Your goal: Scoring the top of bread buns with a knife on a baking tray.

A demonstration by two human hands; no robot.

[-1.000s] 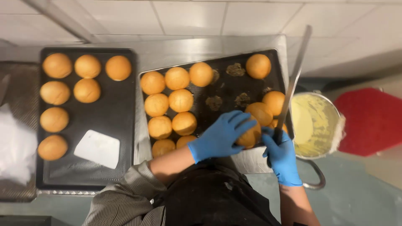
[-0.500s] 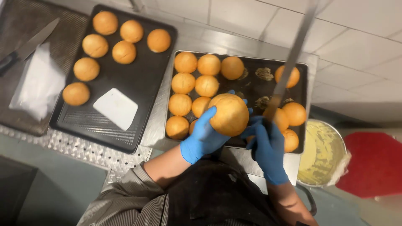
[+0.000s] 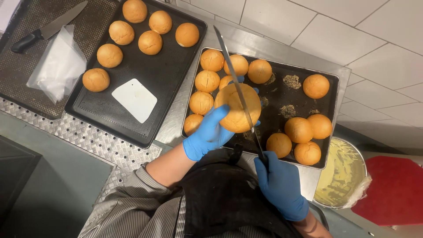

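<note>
The left hand (image 3: pixel 209 134), in a blue glove, is clamped around a bun (image 3: pixel 238 108) held above the right tray (image 3: pixel 333 83), while the right hand (image 3: pixel 280 185) grips a long knife (image 3: pixel 238 90) whose blade lies across it. About a dozen buns wait on that tray; six sit on the left tray (image 3: pixel 88 112).

Left hand (image 3: pixel 209 134), blue-gloved: grips one round bun (image 3: pixel 238 108) above the right baking tray (image 3: pixel 330 79). Right hand (image 3: pixel 280 187), blue-gloved: holds long knife (image 3: pixel 238 90), blade across that bun. Left of the tray: second tray (image 3: pixel 88 110) with six buns, white scraper (image 3: pixel 134 99).
</note>
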